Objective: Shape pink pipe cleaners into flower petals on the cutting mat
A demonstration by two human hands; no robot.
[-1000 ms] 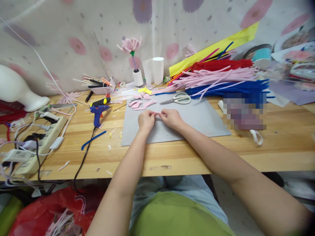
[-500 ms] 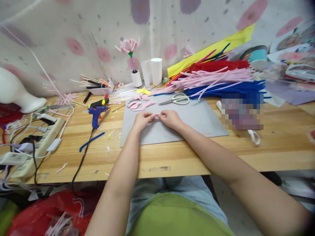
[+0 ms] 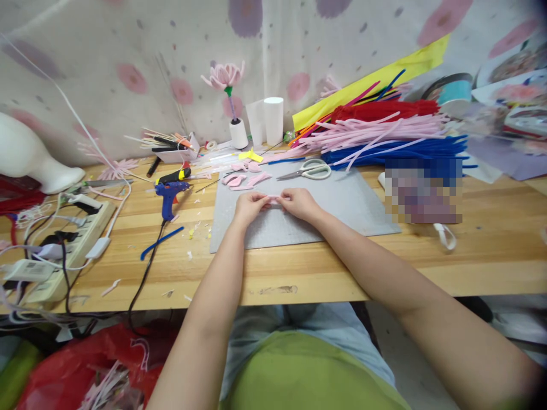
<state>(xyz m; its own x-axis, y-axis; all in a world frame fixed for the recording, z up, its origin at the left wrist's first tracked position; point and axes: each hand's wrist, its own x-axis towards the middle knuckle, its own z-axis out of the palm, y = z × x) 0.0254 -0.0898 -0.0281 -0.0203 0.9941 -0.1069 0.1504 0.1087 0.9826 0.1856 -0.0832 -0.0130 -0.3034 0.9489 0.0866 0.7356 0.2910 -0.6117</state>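
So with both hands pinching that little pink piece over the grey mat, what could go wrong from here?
1. The pink piece is tiny and held only at the fingertips of the left hand and right hand; it might slip or crease.
2. The finished pink petals lie loose on the cutting mat just beyond the hands and could get brushed aside.
3. The glue gun rests close to the left, cord trailing off the table edge; a snag might drag it.
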